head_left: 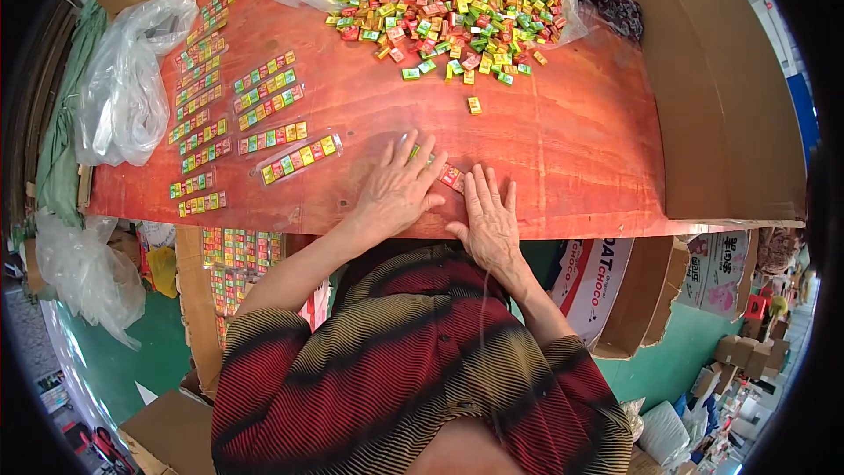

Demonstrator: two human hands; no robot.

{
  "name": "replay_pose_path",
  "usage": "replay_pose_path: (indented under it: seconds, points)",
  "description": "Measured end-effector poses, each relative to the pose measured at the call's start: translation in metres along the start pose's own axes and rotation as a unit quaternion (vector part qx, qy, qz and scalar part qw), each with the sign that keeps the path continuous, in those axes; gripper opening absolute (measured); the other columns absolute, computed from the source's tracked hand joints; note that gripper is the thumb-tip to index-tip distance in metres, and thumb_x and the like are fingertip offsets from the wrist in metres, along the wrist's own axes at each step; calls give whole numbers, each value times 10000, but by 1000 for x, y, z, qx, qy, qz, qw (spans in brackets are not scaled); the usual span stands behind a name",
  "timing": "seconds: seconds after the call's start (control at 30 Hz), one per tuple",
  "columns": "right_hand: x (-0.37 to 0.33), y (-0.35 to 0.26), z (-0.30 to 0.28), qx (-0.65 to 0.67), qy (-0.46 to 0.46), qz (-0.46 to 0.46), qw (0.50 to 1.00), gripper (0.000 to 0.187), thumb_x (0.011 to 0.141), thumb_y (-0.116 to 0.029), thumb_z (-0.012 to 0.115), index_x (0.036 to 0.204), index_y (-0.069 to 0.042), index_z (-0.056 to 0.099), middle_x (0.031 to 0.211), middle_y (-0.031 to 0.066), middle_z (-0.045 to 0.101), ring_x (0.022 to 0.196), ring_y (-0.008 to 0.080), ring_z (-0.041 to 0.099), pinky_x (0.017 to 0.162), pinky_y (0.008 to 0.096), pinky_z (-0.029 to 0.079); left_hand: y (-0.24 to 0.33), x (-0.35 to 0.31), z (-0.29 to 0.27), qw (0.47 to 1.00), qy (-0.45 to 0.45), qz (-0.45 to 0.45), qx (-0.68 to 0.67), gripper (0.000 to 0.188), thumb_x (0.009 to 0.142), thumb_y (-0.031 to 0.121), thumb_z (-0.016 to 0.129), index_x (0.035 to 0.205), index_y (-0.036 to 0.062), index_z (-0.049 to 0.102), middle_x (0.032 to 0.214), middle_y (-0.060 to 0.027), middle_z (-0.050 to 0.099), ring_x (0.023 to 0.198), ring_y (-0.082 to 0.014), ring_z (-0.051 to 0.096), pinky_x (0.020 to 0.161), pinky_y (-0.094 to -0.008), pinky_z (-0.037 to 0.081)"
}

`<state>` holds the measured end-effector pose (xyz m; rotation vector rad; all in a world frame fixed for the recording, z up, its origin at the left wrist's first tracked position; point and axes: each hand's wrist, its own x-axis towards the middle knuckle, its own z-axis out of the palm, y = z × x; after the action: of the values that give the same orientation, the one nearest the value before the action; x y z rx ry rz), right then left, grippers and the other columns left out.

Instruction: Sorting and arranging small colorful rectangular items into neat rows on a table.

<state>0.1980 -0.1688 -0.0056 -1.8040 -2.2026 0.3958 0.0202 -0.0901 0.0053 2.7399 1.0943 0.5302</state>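
My left hand (394,185) lies palm down near the table's front edge, fingers stretched out over a small row of coloured boxes. A green bit of the row shows between its fingers. My right hand (490,224) is flat too, its fingertips beside a small red box (452,178) at the row's right end. Most of the row is hidden under my left hand. Left of it lies a clear-wrapped strip of small boxes (300,159), in yellow, red and green. Beyond my hands sits a single yellow box (475,105).
A large heap of small coloured boxes (448,9) spills from a clear bag at the far side. Several more strips (200,101) lie at left beside a clear plastic bag (132,79). A tall cardboard box (725,97) stands at right. Below the edge, a carton holds more strips (237,259).
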Motion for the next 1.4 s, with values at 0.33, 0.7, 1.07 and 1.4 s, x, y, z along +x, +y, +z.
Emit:
replay_pose_path:
  seconds: [0.33,0.7,1.07,1.4]
  points:
    - [7,-5,2,-24,-14,-54,998,647,787,-323,563,1307,-12,336,1383,163,285,1293,358,224,1021,566,131,22,-28,0,994,-58,-87,11,697,767,424,565,1271,-9,356,1336,-230,296,1260,-385,246,992,-553,218]
    - [92,-63,38,45,23,-261,964,406,792,-209,582,1170,-78,516,1300,138,410,1232,342,344,1009,532,230,-16,-86,-20,955,83,-275,71,648,826,417,496,1297,4,326,1367,-257,213,1272,-411,207,993,-580,163]
    - [156,-103,51,62,-17,-366,928,452,833,-225,525,1258,-102,431,1345,134,357,1272,341,280,1007,575,188,-63,-90,-24,939,42,-320,121,585,816,358,535,1264,10,388,1344,-247,270,1249,-413,252,973,-589,202]
    - [226,-102,63,83,-9,-330,940,448,849,-244,502,1259,-89,412,1332,140,372,1255,352,301,1005,550,218,-130,-49,-32,952,67,-277,113,533,821,322,538,1234,10,415,1313,-240,325,1234,-407,288,966,-568,236]
